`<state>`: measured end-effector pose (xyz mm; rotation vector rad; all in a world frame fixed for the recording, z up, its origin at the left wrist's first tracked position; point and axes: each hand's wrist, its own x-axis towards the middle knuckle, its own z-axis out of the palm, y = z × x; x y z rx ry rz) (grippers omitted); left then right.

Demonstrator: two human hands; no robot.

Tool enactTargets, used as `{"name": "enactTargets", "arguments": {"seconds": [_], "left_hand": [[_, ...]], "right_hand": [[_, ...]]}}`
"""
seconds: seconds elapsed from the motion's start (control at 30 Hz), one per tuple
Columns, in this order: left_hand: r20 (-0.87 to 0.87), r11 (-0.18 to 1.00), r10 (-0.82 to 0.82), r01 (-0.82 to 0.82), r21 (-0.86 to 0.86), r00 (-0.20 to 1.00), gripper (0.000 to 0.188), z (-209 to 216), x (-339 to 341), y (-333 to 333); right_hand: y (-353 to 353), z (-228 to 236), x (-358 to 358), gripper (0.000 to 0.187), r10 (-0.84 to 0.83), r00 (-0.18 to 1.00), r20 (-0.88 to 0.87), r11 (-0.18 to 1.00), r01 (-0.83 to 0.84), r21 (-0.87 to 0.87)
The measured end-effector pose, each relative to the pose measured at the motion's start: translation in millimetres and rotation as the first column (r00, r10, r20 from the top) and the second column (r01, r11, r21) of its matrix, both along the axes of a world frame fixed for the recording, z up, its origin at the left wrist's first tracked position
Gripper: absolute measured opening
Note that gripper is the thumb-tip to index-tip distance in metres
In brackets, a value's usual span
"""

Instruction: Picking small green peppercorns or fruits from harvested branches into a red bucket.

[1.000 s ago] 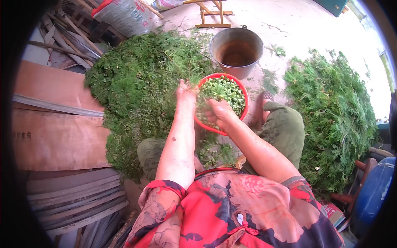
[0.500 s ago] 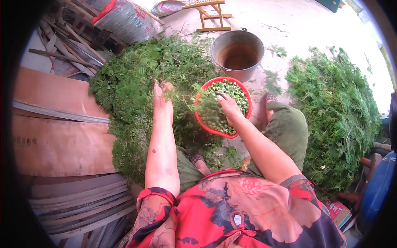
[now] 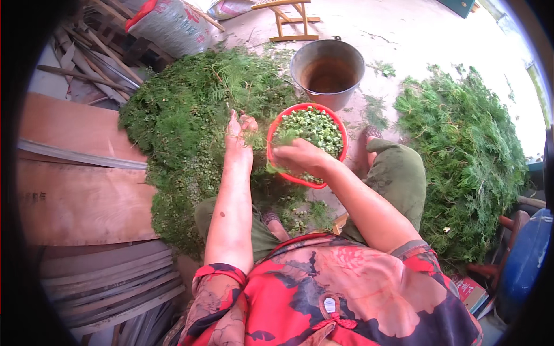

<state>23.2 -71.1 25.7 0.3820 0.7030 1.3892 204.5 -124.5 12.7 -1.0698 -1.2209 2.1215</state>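
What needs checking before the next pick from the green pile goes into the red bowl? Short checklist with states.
1. Left hand on a sprig at the edge of the left green pile: ok.
2. Right hand over the red bowl, fingers curled on a bit of green: ok; how firm the grip is: cannot tell.
3. Bowl has room: ok, small green pieces inside, not heaped over the rim.
4. Bowl steady: cannot tell, its support is hidden.
5. Metal bucket upright beyond the bowl, apart from both hands: ok.
6. Second green pile at the right, apart from both hands: ok.
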Motion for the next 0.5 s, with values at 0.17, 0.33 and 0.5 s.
{"name": "enactTargets", "arguments": {"seconds": [0.17, 0.33, 0.5], "left_hand": [[0.066, 0.972, 0.234, -0.231, -0.049, 0.97, 0.031, -12, -51, 19], [0.214, 0.985, -0.002, 0.039, -0.168, 0.977, 0.045, -21, -29, 18], [0.047, 0.97, 0.031, -0.018, -0.244, 0.998, 0.044, -4, 29, -7]], "right_hand": [[-16, 24, 14, 0.012, -0.088, 0.963, -0.253, 0.99, 0.056, -0.13], [-1, 16, -4, 0.02, -0.381, 0.919, -0.1, 0.8, 0.382, 0.463], [-21, 13, -15, 0.026, -0.539, 0.778, 0.324, 0.502, -0.013, 0.865]]}}
